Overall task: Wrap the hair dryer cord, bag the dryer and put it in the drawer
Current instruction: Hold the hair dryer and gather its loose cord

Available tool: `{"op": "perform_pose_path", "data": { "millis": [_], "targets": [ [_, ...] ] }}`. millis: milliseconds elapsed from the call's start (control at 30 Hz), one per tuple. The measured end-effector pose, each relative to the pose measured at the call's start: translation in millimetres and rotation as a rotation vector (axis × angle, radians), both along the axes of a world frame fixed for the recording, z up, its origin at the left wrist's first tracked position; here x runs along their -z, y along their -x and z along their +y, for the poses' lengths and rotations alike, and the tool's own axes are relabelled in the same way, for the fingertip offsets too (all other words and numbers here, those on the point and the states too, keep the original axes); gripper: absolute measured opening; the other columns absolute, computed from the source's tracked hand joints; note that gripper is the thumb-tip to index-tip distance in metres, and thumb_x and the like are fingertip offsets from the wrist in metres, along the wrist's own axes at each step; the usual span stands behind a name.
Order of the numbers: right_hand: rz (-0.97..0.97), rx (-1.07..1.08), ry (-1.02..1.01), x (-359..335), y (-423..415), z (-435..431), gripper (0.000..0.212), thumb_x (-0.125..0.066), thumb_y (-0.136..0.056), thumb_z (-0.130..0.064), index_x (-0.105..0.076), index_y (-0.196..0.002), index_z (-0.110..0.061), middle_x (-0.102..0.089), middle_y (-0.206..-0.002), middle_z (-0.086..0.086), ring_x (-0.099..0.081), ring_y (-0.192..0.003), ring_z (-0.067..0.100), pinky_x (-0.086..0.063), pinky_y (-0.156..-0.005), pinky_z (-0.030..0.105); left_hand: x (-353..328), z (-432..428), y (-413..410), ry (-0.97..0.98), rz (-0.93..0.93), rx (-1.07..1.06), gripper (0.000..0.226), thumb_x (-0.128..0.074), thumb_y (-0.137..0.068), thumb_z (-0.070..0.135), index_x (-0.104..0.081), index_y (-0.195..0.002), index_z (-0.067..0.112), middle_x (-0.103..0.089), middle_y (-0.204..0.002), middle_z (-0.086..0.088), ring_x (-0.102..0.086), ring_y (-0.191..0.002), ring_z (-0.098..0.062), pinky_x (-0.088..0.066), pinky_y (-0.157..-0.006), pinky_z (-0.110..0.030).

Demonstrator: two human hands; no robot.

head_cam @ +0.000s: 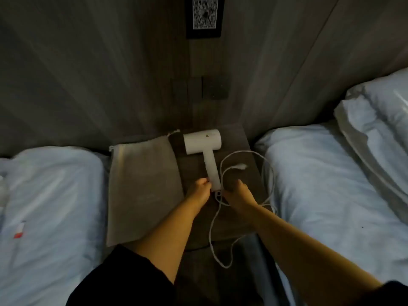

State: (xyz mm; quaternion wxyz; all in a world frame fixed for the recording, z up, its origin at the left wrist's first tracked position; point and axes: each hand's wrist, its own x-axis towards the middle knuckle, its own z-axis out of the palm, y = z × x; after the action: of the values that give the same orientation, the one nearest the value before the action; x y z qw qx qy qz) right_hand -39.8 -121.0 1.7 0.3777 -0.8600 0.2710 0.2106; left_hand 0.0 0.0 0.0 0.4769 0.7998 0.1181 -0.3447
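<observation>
Hair dryer (203,143) lies flat on bench (247,146) btwn two beds, handle toward person. Left hand (199,188): fingers pinched on handle base. Right hand (237,192): fingers curled round cord (268,173) just beside its exit point. Cord loose, looping over bench edge; plug (240,167) rests near handle. Grey bag (141,186) flat, left of dryer. Step judged: start of wrap. Recommend: keep handle steady w/ left, lay even turns, light tension, no kink at base, plug end last.

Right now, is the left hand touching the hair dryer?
Touching: the head view shows the left hand with its fingertips against the bottom of the hair dryer handle.
</observation>
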Motion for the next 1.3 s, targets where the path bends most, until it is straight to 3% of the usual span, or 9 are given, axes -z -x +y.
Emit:
{"op": "perform_pose_path", "data": {
  "millis": [167,300,367,467,667,833,967,1167,1300],
  "targets": [
    [-0.111,0.137,-0.083,31,-21,6,0.033,-0.055,-0.091,-0.023,-0.057,-0.118,-0.004,-0.063,-0.118,0.016,-0.059,-0.100,0.028,-0.038,-0.070,0.026,32,-5,-26,0.101,0.000,-0.176,0.034,-0.043,-0.095,0.021,-0.053,-0.127,0.016,-0.053,-0.133,-0.010,-0.053,-0.115,-0.029,-0.044,-0.100,-0.044],
    [-0.178,0.173,-0.134,47,-35,10,0.046,-0.058,-0.089,-0.028,-0.052,-0.127,-0.003,-0.061,-0.124,0.016,-0.058,-0.111,0.030,-0.045,-0.082,0.032,49,-6,-42,0.131,-0.036,-0.229,0.020,-0.060,-0.087,0.020,-0.063,-0.104,0.010,-0.065,-0.111,-0.015,-0.062,-0.098,-0.030,-0.053,-0.089,-0.044],
    [-0.216,0.154,-0.130,55,-35,10,0.050,-0.061,-0.087,-0.030,-0.052,-0.127,-0.002,-0.062,-0.123,0.016,-0.059,-0.110,0.029,-0.047,-0.082,0.032,59,-3,-45,0.222,-0.053,-0.239,0.015,-0.067,-0.083,0.019,-0.064,-0.092,0.008,-0.067,-0.100,-0.015,-0.065,-0.086,-0.027,-0.057,-0.077,-0.037],
    [-0.269,0.135,-0.116,64,-33,7,0.048,-0.061,-0.087,-0.029,-0.053,-0.124,0.001,-0.063,-0.120,0.016,-0.060,-0.106,0.029,-0.043,-0.065,0.024,69,-1,-41,0.331,-0.128,-0.230,0.011,-0.071,-0.080,0.018,-0.063,-0.074,0.012,-0.067,-0.076,-0.008,-0.063,-0.065,-0.016,-0.054,-0.051,-0.020],
    [-0.474,0.093,0.112,83,-18,11,0.044,-0.051,-0.093,-0.028,-0.046,-0.127,-0.001,-0.055,-0.130,0.018,-0.053,-0.118,0.033,-0.042,-0.093,0.036,75,-6,-29,0.278,-0.289,-0.180,0.013,-0.072,-0.078,0.020,-0.064,-0.073,0.012,-0.068,-0.077,-0.009,-0.064,-0.063,-0.016,-0.050,-0.053,-0.023],
    [-0.614,0.040,0.174,78,19,5,0.042,-0.051,-0.091,-0.029,-0.049,-0.124,-0.003,-0.059,-0.124,0.017,-0.055,-0.113,0.033,-0.042,-0.088,0.035,70,-9,9,0.488,-0.194,-0.209,0.022,-0.066,-0.083,0.010,-0.059,-0.096,-0.006,-0.069,-0.082,-0.013,-0.067,-0.078,-0.025,-0.052,-0.048,-0.023],
    [-0.781,-0.016,0.269,58,90,0,0.034,-0.056,-0.086,-0.025,-0.057,-0.117,-0.010,-0.065,-0.115,0.014,-0.059,-0.103,0.031,-0.039,-0.077,0.030,70,5,75,0.762,-0.202,-0.142,0.029,-0.064,-0.084,0.012,-0.058,-0.111,0.004,-0.071,-0.097,-0.010,-0.070,-0.083,-0.016,-0.055,-0.058,-0.022],
    [-0.937,-0.073,0.361,44,211,21,0.030,-0.058,-0.085,-0.023,-0.060,-0.114,-0.016,-0.060,-0.113,0.009,-0.058,-0.098,0.027,-0.039,-0.074,0.030,69,20,188,0.940,-0.169,-0.195,0.018,-0.064,-0.085,0.016,-0.060,-0.101,0.009,-0.071,-0.091,-0.010,-0.071,-0.076,-0.018,-0.059,-0.064,-0.027],
    [-1.057,-0.068,0.331,54,266,40,0.032,-0.060,-0.084,-0.025,-0.061,-0.116,-0.021,-0.059,-0.107,0.002,-0.057,-0.096,0.021,-0.037,-0.073,0.028,73,34,236,0.987,-0.253,-0.178,0.019,-0.065,-0.084,0.021,-0.062,-0.100,0.011,-0.075,-0.091,-0.008,-0.071,-0.089,-0.021,-0.057,-0.081,-0.035]
  ]
}}
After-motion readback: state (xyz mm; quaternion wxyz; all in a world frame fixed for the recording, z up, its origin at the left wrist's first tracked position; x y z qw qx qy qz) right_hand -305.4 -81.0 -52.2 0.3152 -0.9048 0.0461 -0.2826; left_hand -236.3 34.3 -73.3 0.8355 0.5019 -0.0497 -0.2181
